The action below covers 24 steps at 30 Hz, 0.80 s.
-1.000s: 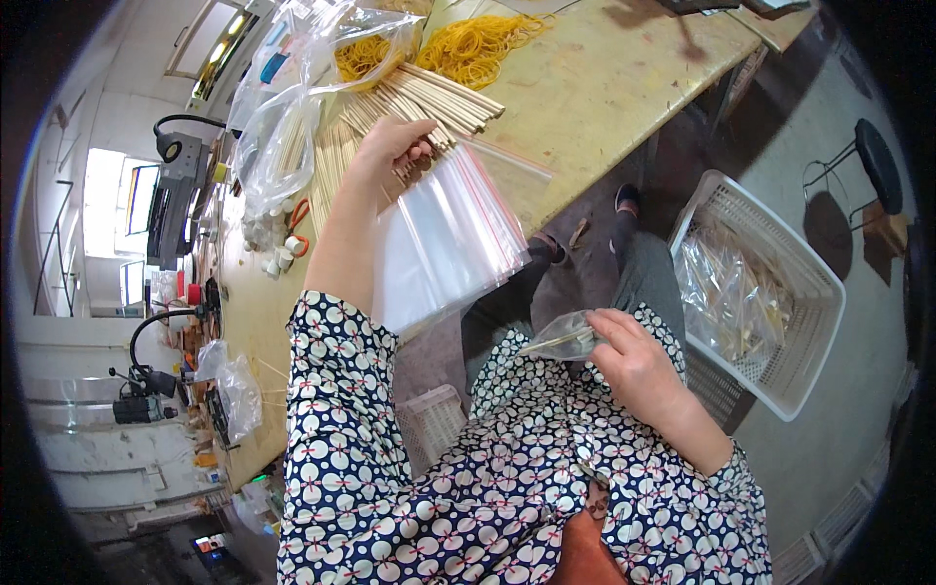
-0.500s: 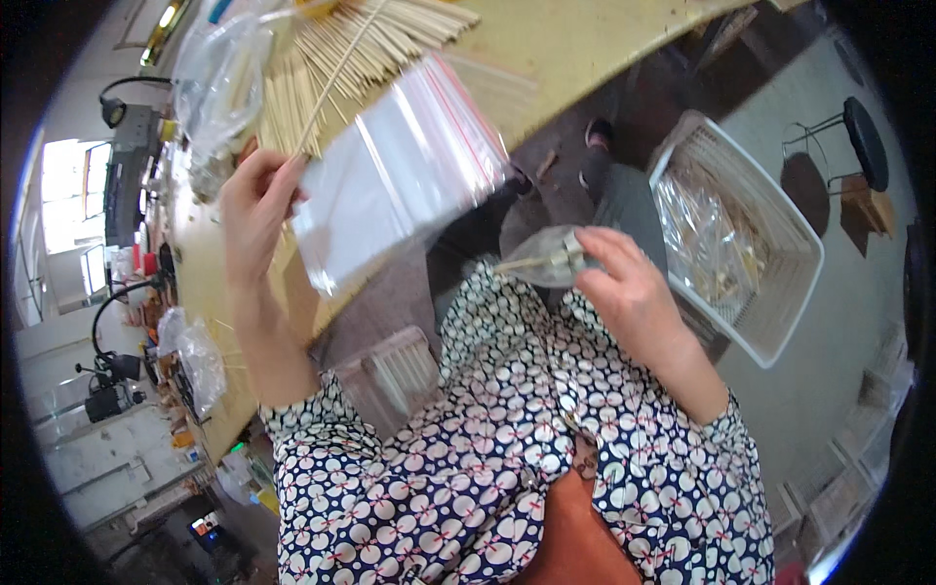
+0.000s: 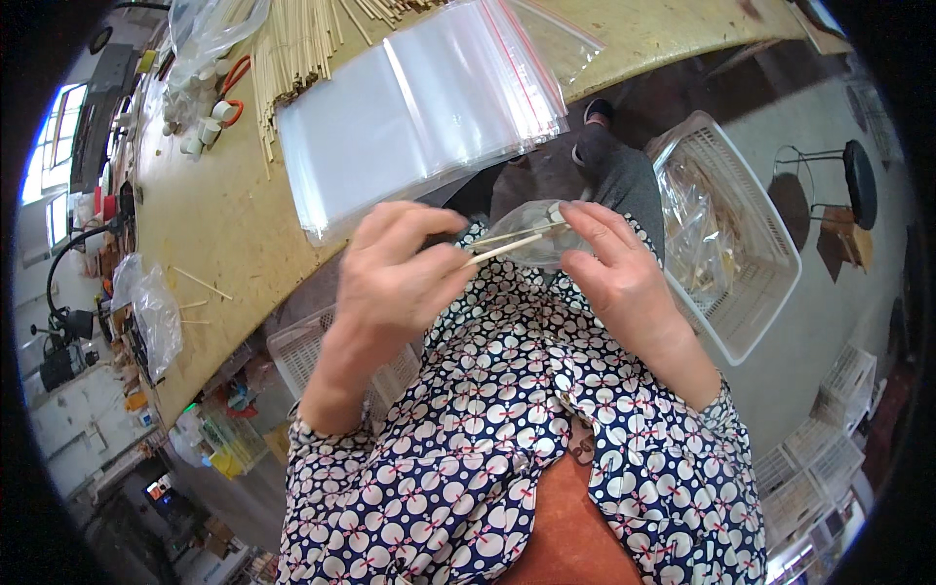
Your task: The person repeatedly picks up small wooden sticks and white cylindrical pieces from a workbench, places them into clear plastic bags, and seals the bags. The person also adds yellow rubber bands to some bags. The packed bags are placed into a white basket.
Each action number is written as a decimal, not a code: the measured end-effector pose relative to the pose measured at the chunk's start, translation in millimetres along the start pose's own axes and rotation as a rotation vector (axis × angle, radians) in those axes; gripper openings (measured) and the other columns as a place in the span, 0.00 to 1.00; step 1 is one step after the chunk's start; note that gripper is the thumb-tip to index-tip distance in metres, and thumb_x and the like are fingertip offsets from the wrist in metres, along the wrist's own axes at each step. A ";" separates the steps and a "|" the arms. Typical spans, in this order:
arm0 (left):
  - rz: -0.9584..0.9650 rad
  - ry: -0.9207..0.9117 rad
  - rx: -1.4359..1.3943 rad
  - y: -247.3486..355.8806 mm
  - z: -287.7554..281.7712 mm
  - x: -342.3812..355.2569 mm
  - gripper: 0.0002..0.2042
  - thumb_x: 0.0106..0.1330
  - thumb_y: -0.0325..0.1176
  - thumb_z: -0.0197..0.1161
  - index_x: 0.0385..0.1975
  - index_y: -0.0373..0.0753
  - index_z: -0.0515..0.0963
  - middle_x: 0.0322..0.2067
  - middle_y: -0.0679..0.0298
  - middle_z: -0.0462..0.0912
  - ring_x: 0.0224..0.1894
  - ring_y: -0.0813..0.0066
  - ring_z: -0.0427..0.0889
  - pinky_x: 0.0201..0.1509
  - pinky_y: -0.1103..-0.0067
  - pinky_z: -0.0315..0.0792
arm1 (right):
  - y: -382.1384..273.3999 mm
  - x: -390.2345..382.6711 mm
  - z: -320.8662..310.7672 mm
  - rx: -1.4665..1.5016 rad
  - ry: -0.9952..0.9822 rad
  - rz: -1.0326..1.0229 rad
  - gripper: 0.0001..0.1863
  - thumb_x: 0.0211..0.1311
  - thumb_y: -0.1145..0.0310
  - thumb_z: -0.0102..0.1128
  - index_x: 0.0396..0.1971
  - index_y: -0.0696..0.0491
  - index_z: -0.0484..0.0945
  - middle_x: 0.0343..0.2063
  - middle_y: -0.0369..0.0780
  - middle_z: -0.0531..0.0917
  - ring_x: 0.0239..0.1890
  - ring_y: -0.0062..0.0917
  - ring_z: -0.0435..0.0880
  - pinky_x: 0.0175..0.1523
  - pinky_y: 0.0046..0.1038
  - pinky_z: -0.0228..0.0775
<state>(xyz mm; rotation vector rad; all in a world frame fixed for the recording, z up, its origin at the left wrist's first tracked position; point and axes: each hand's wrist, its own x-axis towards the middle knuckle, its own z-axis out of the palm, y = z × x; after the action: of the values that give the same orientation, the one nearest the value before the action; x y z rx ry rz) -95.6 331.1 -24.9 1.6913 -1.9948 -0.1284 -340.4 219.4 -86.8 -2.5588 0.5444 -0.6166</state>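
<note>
In front of my lap my right hand (image 3: 624, 278) pinches a small clear plastic bag (image 3: 531, 219). Inside that bag a thin stick and a small white piece (image 3: 557, 212) show. My left hand (image 3: 395, 268), slightly smeared by motion, has its fingers closed on a thin wooden stick (image 3: 505, 250). The stick's far end points right and overlaps the bag; I cannot tell whether it is inside. Beyond my hands, a stack of clear zip bags (image 3: 361, 136) with red strips lies along the table edge. A fanned heap of wooden sticks (image 3: 292, 49) lies behind it.
Red-handled scissors (image 3: 234, 83) and small white cylindrical pieces (image 3: 209, 131) lie on the yellowish table (image 3: 224, 224). A crumpled bag (image 3: 159, 322) is nearer left. At right stand a white crate (image 3: 775, 312) holding filled bags and a black stool (image 3: 858, 175). Another person's legs (image 3: 619, 166) show beyond the table.
My left hand has come from above the table, by the zip-bag stack, down and right to the small bag, bringing a stick. The right hand stays nearly in place with the bag.
</note>
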 end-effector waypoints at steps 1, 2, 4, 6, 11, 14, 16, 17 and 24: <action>0.013 0.000 -0.008 -0.9 16.0 5.0 0.10 0.47 0.27 0.79 0.28 0.38 0.86 0.44 0.60 0.86 0.46 0.59 0.83 0.50 0.67 0.77 | -5.2 2.4 -4.2 -0.004 -0.005 -0.006 0.06 0.50 0.76 0.62 0.29 0.62 0.78 0.55 0.52 0.82 0.62 0.46 0.80 0.65 0.42 0.76; 0.023 0.000 -0.011 -1.0 28.9 8.4 0.11 0.47 0.28 0.80 0.29 0.38 0.86 0.45 0.60 0.86 0.47 0.58 0.83 0.51 0.67 0.77 | -7.8 3.2 -4.5 0.014 -0.002 -0.009 0.07 0.50 0.76 0.62 0.29 0.62 0.78 0.55 0.52 0.82 0.62 0.46 0.80 0.65 0.42 0.76; -0.060 0.016 -0.083 2.3 40.2 14.1 0.11 0.49 0.28 0.79 0.31 0.38 0.86 0.44 0.60 0.85 0.46 0.58 0.83 0.51 0.68 0.78 | -9.4 3.3 -4.1 0.053 0.004 -0.011 0.07 0.50 0.76 0.62 0.29 0.62 0.78 0.55 0.53 0.81 0.62 0.46 0.80 0.65 0.42 0.76; -0.151 0.045 -0.174 -0.7 43.6 15.0 0.11 0.51 0.28 0.79 0.33 0.37 0.86 0.43 0.60 0.85 0.45 0.59 0.84 0.50 0.69 0.78 | -5.8 1.3 -4.4 0.067 0.003 -0.012 0.08 0.50 0.76 0.62 0.29 0.63 0.78 0.55 0.54 0.81 0.62 0.47 0.80 0.65 0.43 0.76; -0.104 -0.050 -0.156 -9.9 23.6 19.0 0.08 0.56 0.30 0.76 0.34 0.40 0.86 0.34 0.63 0.84 0.37 0.63 0.83 0.40 0.72 0.78 | 0.0 -6.1 -3.3 0.086 0.020 0.009 0.08 0.50 0.74 0.61 0.29 0.63 0.79 0.54 0.54 0.82 0.61 0.47 0.79 0.66 0.44 0.75; -0.040 -0.239 -0.172 8.4 40.2 18.5 0.04 0.62 0.33 0.70 0.34 0.42 0.86 0.32 0.62 0.85 0.32 0.61 0.85 0.36 0.69 0.80 | -2.6 -6.0 6.9 0.042 0.044 -0.035 0.09 0.50 0.73 0.60 0.29 0.64 0.79 0.53 0.54 0.82 0.61 0.47 0.80 0.67 0.43 0.74; -0.109 -0.426 -0.065 18.2 57.0 22.7 0.06 0.66 0.32 0.64 0.30 0.38 0.84 0.32 0.58 0.85 0.36 0.57 0.86 0.37 0.67 0.80 | -9.0 -5.3 10.8 -0.011 0.032 -0.090 0.12 0.50 0.71 0.59 0.30 0.65 0.82 0.51 0.55 0.83 0.60 0.46 0.80 0.70 0.43 0.70; -0.100 -0.481 -0.006 13.9 68.5 22.2 0.07 0.65 0.29 0.60 0.27 0.36 0.83 0.32 0.54 0.86 0.36 0.54 0.87 0.37 0.65 0.80 | -12.1 -4.5 13.0 -0.039 0.013 -0.115 0.14 0.51 0.70 0.59 0.32 0.66 0.83 0.50 0.56 0.83 0.59 0.46 0.80 0.71 0.42 0.69; -0.154 -0.611 0.022 -12.6 112.9 -4.1 0.08 0.62 0.31 0.59 0.31 0.36 0.84 0.30 0.48 0.86 0.35 0.44 0.86 0.37 0.57 0.78 | -20.0 -10.0 41.9 -0.050 -0.070 -0.088 0.17 0.50 0.70 0.59 0.34 0.68 0.84 0.54 0.56 0.81 0.61 0.45 0.78 0.71 0.40 0.70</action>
<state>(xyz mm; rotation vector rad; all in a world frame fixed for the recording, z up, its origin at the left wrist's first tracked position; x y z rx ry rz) -133.6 303.7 -128.4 1.9850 -2.2739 -0.7596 -322.1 254.3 -113.4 -2.6518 0.4302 -0.5474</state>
